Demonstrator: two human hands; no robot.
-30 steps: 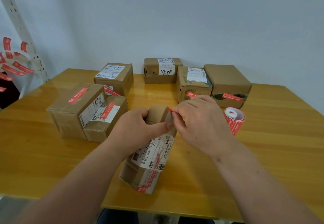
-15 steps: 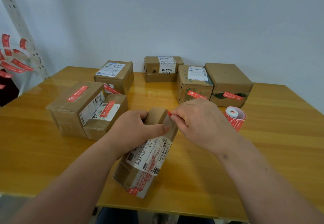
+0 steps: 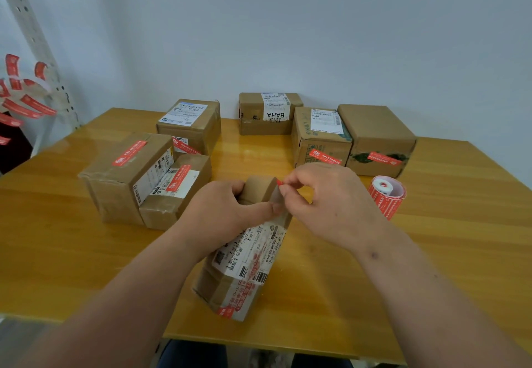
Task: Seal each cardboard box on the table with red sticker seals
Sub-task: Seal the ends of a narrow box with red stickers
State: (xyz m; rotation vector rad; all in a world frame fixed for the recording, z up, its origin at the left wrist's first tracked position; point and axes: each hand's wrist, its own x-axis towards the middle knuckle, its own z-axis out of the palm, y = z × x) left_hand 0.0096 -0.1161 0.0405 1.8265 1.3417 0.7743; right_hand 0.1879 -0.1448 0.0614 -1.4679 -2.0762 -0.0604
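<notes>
A long cardboard box (image 3: 244,267) with a white printed label lies tilted on the wooden table (image 3: 431,252), its far end raised. My left hand (image 3: 221,212) grips that raised end, thumb stretched across its side. My right hand (image 3: 325,203) pinches the end of a red sticker seal (image 3: 278,182) at the box's top corner. A roll of red sticker seals (image 3: 387,196) lies just right of my right hand.
Two boxes with red seals (image 3: 138,177) sit at the left, another box (image 3: 190,125) behind them. Three boxes (image 3: 322,134) stand at the back, two showing red seals. Loose red stickers (image 3: 20,100) hang on a rack at far left.
My right hand has lifted slightly with the red seal's end at the box corner. The left hand keeps its grip on the box, which has shifted only a little.
</notes>
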